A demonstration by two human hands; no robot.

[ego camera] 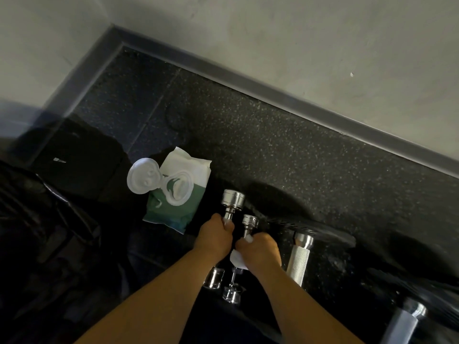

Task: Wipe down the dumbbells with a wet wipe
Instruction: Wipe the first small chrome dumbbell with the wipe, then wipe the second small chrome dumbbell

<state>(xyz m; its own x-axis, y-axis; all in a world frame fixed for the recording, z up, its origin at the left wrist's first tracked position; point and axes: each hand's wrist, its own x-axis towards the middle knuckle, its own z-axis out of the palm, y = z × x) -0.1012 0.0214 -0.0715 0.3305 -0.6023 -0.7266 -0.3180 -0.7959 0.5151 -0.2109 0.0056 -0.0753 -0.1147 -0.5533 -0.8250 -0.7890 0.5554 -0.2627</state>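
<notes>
Two small chrome dumbbells lie side by side on the dark speckled floor. My left hand (215,235) grips the handle of the left dumbbell (232,200). My right hand (258,250) grips a white wet wipe (237,259) wrapped around the handle of the right dumbbell (249,222); most of that handle is hidden by the hand. The near ends of both dumbbells show below my wrists.
A green and white wipes pack (177,192) with its lid flipped open lies left of the dumbbells. A larger dumbbell with a knurled handle (299,259) and black plates lies to the right. Another chrome bar end (412,316) is at the lower right. A grey skirting (273,95) edges the wall.
</notes>
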